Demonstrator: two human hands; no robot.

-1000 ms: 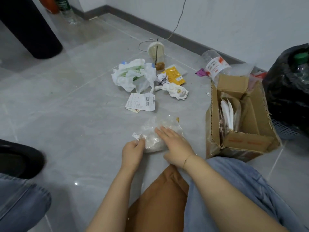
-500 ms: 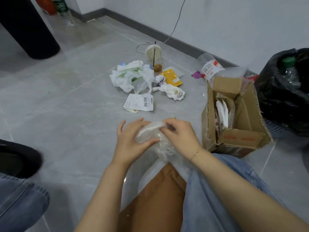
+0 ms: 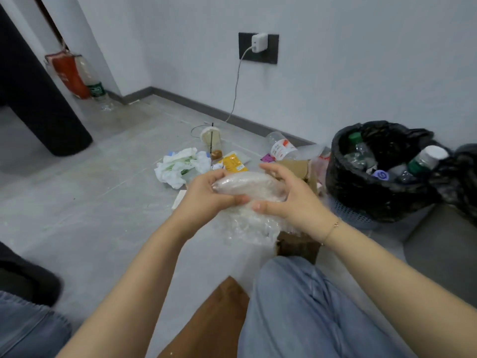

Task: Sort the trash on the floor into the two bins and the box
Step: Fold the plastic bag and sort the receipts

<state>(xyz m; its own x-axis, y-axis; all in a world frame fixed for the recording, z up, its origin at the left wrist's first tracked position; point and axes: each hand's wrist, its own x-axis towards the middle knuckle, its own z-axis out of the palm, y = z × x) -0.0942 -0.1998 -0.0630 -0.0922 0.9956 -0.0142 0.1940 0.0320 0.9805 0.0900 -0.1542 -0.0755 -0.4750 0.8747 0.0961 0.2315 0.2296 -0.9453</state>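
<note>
Rolling a clear plastic bag (image 3: 247, 186) into a tight bundle, the person held it in mid-frame, above the floor. Left hand (image 3: 204, 195) gripped the bundle's left end, fingers curled over it. Right hand (image 3: 289, 200) cupped the right end, thumb beneath, fingers arched over the top. Loose film (image 3: 255, 226) hung crinkled below both hands.

Judgement on doing it well: squeeze the air out toward the open tail, tuck the hanging film in before letting go, or it will likely spring open and snag. The black-lined bin (image 3: 361, 192), right of frame, held plastic bottles (image 3: 426, 158), so it seemed the likely home for plastic; the cardboard box (image 3: 299, 166) sat just behind the hands, mostly hidden.

Unsorted at upper centre: a white crumpled bag (image 3: 180, 166), a lidded drink cup with straw (image 3: 212, 140), a yellow sachet (image 3: 233, 162), a clear cup (image 3: 282, 147) on its side.

Writing: clear cup carried a red-and-white label, print too small to read. Yellow sachet's printing illegible. Green-labelled bottle (image 3: 96, 90) at upper left, brand unreadable.
</note>
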